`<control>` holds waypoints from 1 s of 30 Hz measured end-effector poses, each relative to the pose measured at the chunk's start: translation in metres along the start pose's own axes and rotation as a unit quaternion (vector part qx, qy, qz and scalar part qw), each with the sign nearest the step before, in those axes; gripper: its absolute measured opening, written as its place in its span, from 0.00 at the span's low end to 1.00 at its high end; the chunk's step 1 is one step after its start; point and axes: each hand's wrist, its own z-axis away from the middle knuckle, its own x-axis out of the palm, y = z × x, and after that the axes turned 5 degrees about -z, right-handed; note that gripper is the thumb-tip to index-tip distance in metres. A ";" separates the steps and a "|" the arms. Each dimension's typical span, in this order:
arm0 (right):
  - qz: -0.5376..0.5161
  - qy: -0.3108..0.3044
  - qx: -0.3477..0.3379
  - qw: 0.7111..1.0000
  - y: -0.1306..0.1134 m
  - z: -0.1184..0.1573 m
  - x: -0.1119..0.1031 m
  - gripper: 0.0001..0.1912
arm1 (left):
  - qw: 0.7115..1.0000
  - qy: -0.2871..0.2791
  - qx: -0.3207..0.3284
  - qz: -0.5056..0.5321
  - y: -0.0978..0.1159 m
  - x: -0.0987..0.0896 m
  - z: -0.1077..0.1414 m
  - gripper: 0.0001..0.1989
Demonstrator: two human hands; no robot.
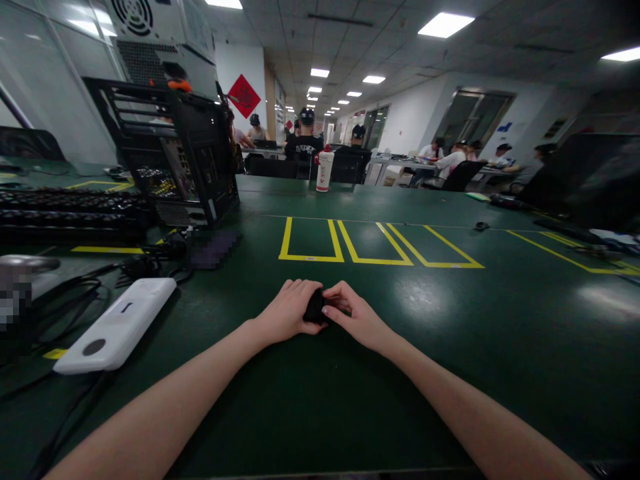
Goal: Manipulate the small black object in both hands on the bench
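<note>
A small black object is between my two hands, low over the green table; what exactly it is cannot be made out. My left hand wraps round its left side, the thumb beneath and the fingers over the top. From the right, my right hand touches it with bent fingers and thumb in a pinch. Beyond the hands, three yellow tape outlines mark the table.
On the left lie a white device with cables and a black open computer case. A white cup stands at the far edge. A small black item sits back right. Several people sit farther off.
</note>
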 end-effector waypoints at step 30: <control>-0.008 -0.018 -0.017 1.000 -0.002 0.003 -0.004 0.12 | 1.000 -0.003 0.000 -0.005 -0.001 0.001 0.000 0.30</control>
